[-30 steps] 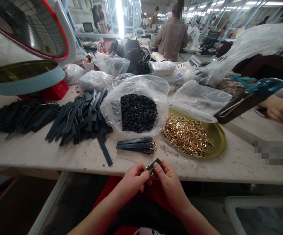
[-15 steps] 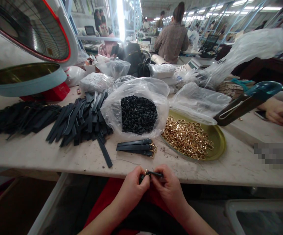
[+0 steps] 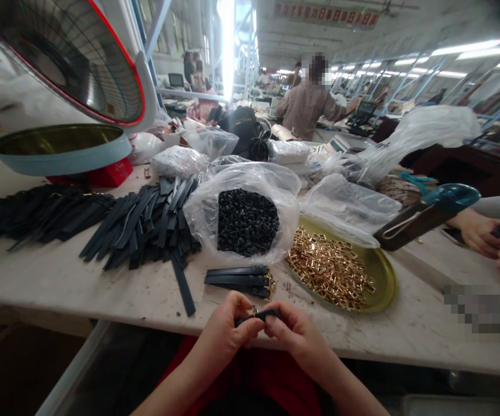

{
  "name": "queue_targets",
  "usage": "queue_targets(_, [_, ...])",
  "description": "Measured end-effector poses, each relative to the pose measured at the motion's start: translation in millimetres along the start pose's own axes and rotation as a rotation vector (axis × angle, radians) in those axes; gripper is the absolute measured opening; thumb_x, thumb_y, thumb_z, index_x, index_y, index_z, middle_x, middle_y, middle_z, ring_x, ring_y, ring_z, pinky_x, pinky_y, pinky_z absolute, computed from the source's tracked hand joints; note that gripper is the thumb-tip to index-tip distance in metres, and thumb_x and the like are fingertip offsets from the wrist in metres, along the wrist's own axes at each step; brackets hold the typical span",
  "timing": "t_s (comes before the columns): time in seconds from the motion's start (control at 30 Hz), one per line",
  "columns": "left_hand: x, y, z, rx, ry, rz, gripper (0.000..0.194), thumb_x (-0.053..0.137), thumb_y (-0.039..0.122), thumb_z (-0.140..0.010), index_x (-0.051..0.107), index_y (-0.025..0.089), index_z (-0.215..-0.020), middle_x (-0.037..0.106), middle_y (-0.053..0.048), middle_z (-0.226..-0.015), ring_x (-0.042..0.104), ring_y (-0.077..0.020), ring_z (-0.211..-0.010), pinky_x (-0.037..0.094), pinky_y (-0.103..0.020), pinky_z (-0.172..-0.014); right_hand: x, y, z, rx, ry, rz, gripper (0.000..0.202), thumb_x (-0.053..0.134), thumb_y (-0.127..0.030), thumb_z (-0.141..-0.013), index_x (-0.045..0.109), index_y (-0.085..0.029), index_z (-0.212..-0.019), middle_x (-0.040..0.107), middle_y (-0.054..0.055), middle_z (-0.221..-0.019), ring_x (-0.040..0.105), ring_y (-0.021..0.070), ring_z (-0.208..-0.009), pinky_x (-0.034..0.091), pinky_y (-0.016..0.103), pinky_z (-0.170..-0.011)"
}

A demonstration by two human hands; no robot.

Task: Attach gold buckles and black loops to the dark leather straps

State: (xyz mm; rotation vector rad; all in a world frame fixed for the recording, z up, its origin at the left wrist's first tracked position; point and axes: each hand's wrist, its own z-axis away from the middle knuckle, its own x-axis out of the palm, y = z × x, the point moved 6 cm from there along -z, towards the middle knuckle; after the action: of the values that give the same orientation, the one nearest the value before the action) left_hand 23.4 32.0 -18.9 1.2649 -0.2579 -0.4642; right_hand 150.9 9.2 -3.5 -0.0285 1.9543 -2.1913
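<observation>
Over the table's near edge, my left hand [image 3: 232, 323] and my right hand [image 3: 291, 325] are closed on one black strap [image 3: 268, 314] between them. A small gold buckle [image 3: 254, 311] sits on the strap at my left fingertips. Just beyond my hands lies a small stack of black straps with gold buckles [image 3: 238, 280]. Behind that stands a clear plastic bag [image 3: 198, 205] full of small black loops [image 3: 247, 222]. To its right, a gold-coloured round tray [image 3: 386, 289] holds a heap of gold buckles [image 3: 330, 268]. Loose black straps [image 3: 146, 222] are piled on the left.
A red-rimmed fan [image 3: 72, 63] and a pale blue round pan [image 3: 59, 159] on a red base stand at the left. A dark bottle with a blue end [image 3: 427, 216] leans over the tray's right side. Another person's hands [image 3: 488, 240] are at the far right.
The camera view has tilted up a little. My hands stay together, and the strap with its buckle has turned slightly between my fingers.
</observation>
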Motion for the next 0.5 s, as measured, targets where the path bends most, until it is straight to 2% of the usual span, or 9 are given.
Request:
queue_targets(0.03, [-0.6,3.2,-1.4,0.018,-0.015,0.021,0.025,0.056,0.031,-0.073,0.047,0.019,-0.094,0.052,0.007,-0.058,0.048,-0.0100,-0.049,0.037,-0.021,-0.049,-6.0,-5.5,-10.6,-0.026,-0.015,0.049,0.030,0.047,-0.044,-0.083,0.059,-0.017,-0.077,0.057,0.001,-0.065,0.052,0.0141,-0.063,0.040,0.025,-0.059])
queue_targets(0.1, [-0.9,8.9,-3.9,0.046,-0.046,0.008,0.029,0.052,0.029,-0.076,0.049,0.018,-0.102,0.054,0.006,-0.061,0.050,-0.0104,-0.053,0.040,-0.022,-0.054,-24.9,-15.3,-39.6,-0.092,0.049,0.238,0.034,0.041,-0.044,-0.086,0.059,-0.017,-0.077,0.056,0.001,-0.065,0.052,0.0142,-0.063,0.041,0.025,-0.060])
queue_targets(0.17, [-3.3,10.6,-6.9,0.045,-0.024,-0.029,0.024,0.049,0.031,-0.078,0.054,0.015,-0.095,0.051,0.005,-0.058,0.048,-0.0096,-0.051,0.038,-0.021,-0.052,-48.3,-22.4,-72.8,-0.145,0.256,0.553,0.028,0.041,-0.039,-0.086,0.058,-0.018,-0.080,0.058,0.001,-0.071,0.053,0.0148,-0.067,0.041,0.026,-0.064])
queue_targets(0.23, [-8.7,8.6,-10.3,0.034,0.047,-0.020,0.026,0.046,0.036,-0.079,0.055,0.014,-0.091,0.048,0.006,-0.055,0.044,-0.0083,-0.045,0.035,-0.020,-0.047,-58.8,-19.3,-104.8,-0.140,0.330,0.653,0.014,0.051,-0.027,-0.081,0.060,-0.017,-0.078,0.059,0.005,-0.079,0.054,0.0176,-0.076,0.039,0.028,-0.072])
queue_targets(0.3, [-14.8,4.5,-12.9,0.025,0.111,-0.003,0.031,0.045,0.040,-0.079,0.053,0.014,-0.095,0.045,0.007,-0.051,0.037,-0.0073,-0.040,0.030,-0.020,-0.042,-59.9,-11.6,-128.0,-0.124,0.336,0.691,0.003,0.061,-0.017,-0.071,0.060,-0.017,-0.068,0.059,0.006,-0.077,0.055,0.0197,-0.078,0.038,0.030,-0.075])
queue_targets(0.4, [-23.9,0.0,-14.5,0.019,0.151,-0.019,0.037,0.046,0.042,-0.078,0.052,0.014,-0.102,0.043,0.008,-0.049,0.033,-0.0070,-0.038,0.026,-0.019,-0.039,-56.0,-3.6,-137.0,-0.126,0.328,0.691,0.007,0.062,-0.011,-0.067,0.059,-0.016,-0.063,0.059,0.007,-0.076,0.054,0.0206,-0.079,0.037,0.032,-0.076])
queue_targets(0.47, [-30.0,1.0,-15.4,0.017,0.166,-0.024,0.035,0.048,0.042,-0.077,0.052,0.014,-0.098,0.043,0.008,-0.049,0.032,-0.0069,-0.039,0.025,-0.019,-0.039,-54.6,-3.5,-127.3,-0.135,0.327,0.655,0.002,0.058,-0.017,-0.073,0.059,-0.017,-0.071,0.059,0.007,-0.081,0.054,0.0196,-0.080,0.038,0.032,-0.076])
queue_targets(0.5, [-32.4,2.7,-16.4,0.019,0.173,-0.015,0.033,0.048,0.042,-0.077,0.052,0.015,-0.094,0.043,0.008,-0.048,0.032,-0.0068,-0.039,0.025,-0.018,-0.039,-53.3,-4.7,-119.3,-0.137,0.319,0.637,0.006,0.055,-0.022,-0.077,0.059,-0.017,-0.076,0.060,0.006,-0.080,0.055,0.0183,-0.078,0.040,0.031,-0.074])
